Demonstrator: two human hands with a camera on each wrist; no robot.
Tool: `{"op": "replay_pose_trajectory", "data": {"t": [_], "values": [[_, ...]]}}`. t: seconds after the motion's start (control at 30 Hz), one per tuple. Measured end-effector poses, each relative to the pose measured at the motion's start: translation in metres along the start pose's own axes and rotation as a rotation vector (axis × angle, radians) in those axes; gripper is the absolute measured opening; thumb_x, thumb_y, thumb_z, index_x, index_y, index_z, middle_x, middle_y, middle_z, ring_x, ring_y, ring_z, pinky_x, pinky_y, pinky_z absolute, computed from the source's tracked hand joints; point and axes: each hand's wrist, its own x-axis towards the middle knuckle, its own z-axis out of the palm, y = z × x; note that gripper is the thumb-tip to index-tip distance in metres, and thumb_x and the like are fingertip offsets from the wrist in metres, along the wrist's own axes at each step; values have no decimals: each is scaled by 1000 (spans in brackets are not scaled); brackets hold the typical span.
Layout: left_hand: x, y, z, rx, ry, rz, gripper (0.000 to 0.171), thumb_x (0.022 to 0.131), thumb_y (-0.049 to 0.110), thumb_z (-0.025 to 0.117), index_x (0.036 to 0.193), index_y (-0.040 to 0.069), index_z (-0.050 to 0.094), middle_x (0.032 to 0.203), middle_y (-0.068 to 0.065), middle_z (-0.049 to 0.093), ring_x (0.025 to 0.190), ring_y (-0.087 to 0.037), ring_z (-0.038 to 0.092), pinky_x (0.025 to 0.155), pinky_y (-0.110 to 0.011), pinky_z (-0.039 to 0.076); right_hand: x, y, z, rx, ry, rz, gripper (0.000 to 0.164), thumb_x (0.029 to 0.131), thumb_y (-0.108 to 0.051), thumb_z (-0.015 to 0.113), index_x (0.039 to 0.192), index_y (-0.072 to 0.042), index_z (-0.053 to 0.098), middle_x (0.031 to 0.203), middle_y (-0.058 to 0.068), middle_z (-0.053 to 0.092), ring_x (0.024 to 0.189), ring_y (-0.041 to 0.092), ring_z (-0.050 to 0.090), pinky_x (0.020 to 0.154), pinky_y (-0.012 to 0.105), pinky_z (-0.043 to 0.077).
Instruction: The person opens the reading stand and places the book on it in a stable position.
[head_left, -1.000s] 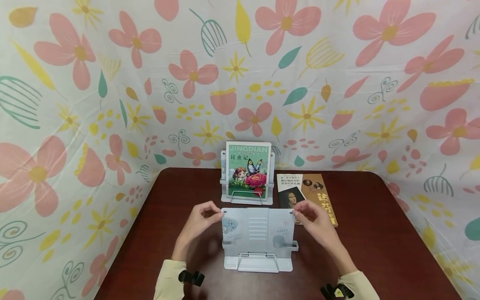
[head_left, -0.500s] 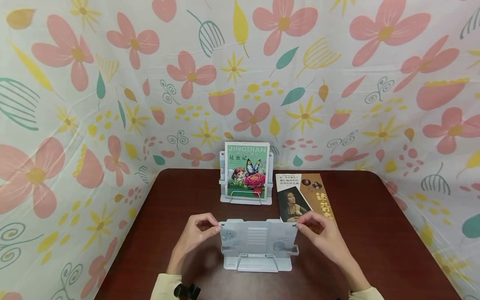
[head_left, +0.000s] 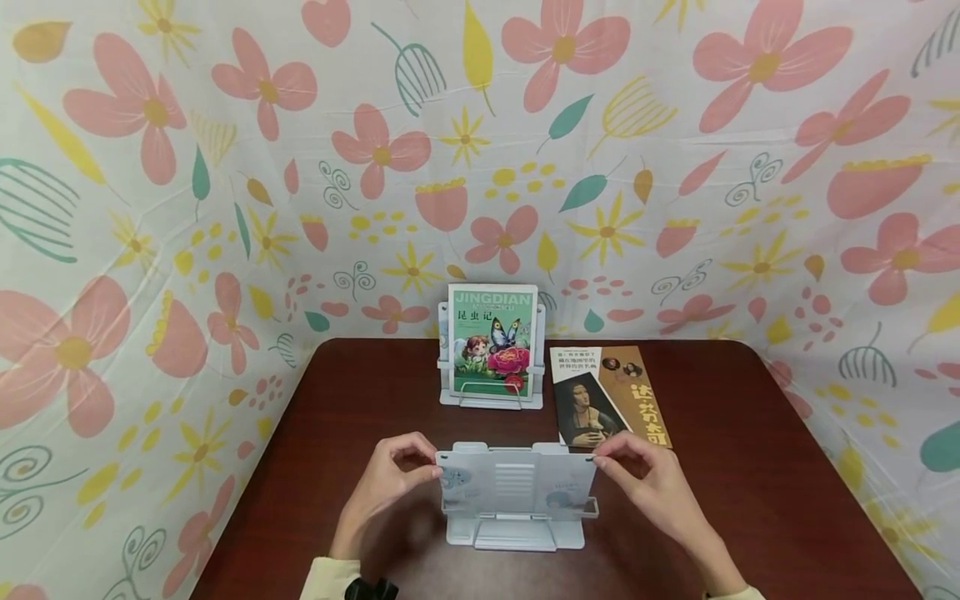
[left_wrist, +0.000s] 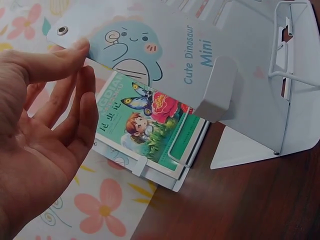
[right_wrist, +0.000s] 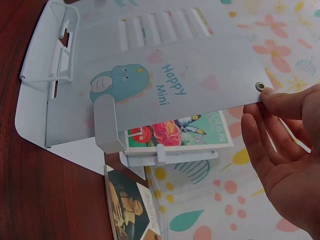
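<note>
A pale blue-white metal book stand (head_left: pixel 514 487) with printed dinosaurs is at the table's front middle, its wire page holder on the base ledge. My left hand (head_left: pixel 386 483) pinches the panel's top left corner between thumb and fingers. At the top right corner my right hand (head_left: pixel 652 479) pinches the edge near a metal eyelet (right_wrist: pixel 260 86). The panel stands steeply, and parts of its rear support (head_left: pixel 551 448) show above the top edge. In the left wrist view, a cartoon dinosaur (left_wrist: pixel 132 45) and a side arm (left_wrist: pixel 220 85) are visible.
Behind, a second book stand (head_left: pixel 444 387) bears a green-covered book (head_left: pixel 476 329). To its right, a book with a portrait cover (head_left: pixel 585 412) lies flat on the dark red-brown table (head_left: pixel 735 450). A flowered cloth (head_left: pixel 300 192) hangs around the table.
Both hands have brought the panel's top edge toward me, so the panel looks shorter in the head view. Its rear support has come into sight. Both hands keep their pinch on the corners.
</note>
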Motion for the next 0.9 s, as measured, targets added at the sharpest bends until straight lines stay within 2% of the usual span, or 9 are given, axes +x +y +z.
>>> {"op": "replay_pose_trajectory", "data": {"t": [0.1, 0.27, 0.4, 0.53, 0.63, 0.7, 0.77, 0.83, 0.9], "values": [[3, 3, 2, 70, 22, -19, 11, 85, 1, 79, 91, 9, 72, 86, -14, 70, 76, -10, 65, 68, -28, 58, -1, 2, 2, 4, 31, -23, 25, 84, 8, 76, 92, -15, 71, 86, 2, 73, 75, 2, 65, 65, 16, 53], [19, 6, 4, 264, 85, 43, 21, 85, 0, 79, 90, 17, 68, 83, -1, 69, 74, -9, 64, 68, -27, 58, -9, 5, 9, 101, 52, -54, 27, 83, 14, 73, 92, -10, 71, 89, 5, 70, 83, 3, 65, 67, 16, 53], [37, 2, 5, 385, 169, 75, 23, 85, -1, 78, 94, 17, 67, 85, 1, 68, 75, -9, 65, 68, -24, 57, -18, 4, 22, 204, 41, -111, 29, 81, 19, 72, 93, -7, 71, 91, 6, 69, 87, 5, 66, 69, 16, 53], [50, -5, 11, 509, 262, 48, 21, 89, 1, 76, 103, 14, 68, 90, -1, 70, 77, -10, 68, 68, -24, 58, -23, -1, 38, 270, 37, -202, 33, 77, 21, 74, 94, -7, 72, 88, 5, 69, 82, 7, 65, 64, 17, 53], [52, -5, 21, 602, 281, -34, 28, 96, 9, 70, 123, 15, 65, 95, -6, 71, 79, -17, 70, 69, -32, 59, -26, -6, 51, 306, 35, -246, 35, 75, 22, 75, 94, -7, 73, 88, 4, 70, 81, 8, 66, 65, 18, 54], [47, -3, 30, 629, 251, -146, 37, 103, 23, 62, 138, 16, 55, 104, -11, 72, 87, -25, 71, 75, -41, 58, -28, -9, 58, 333, 33, -258, 35, 75, 22, 75, 95, -7, 73, 89, 6, 70, 84, 10, 67, 68, 18, 56], [41, 3, 41, 596, 203, -281, 51, 106, 39, 51, 151, 15, 41, 120, -20, 69, 102, -36, 70, 84, -52, 56, -30, -11, 64, 377, 25, -257, 35, 76, 23, 73, 95, -6, 72, 92, 9, 69, 88, 11, 68, 71, 18, 57], [36, 9, 50, 527, 163, -395, 69, 106, 53, 43, 158, 11, 27, 136, -27, 61, 118, -43, 63, 97, -58, 50, -32, -13, 68, 427, 20, -249, 34, 77, 24, 71, 95, -5, 72, 96, 14, 68, 93, 14, 69, 74, 19, 58], [35, 16, 56, 431, 125, -464, 82, 104, 61, 38, 161, 6, 14, 140, -34, 55, 118, -45, 64, 103, -60, 47, -34, -15, 72, 477, 17, -235, 32, 78, 25, 69, 94, -3, 71, 100, 18, 67, 97, 16, 69, 76, 20, 59]]}}
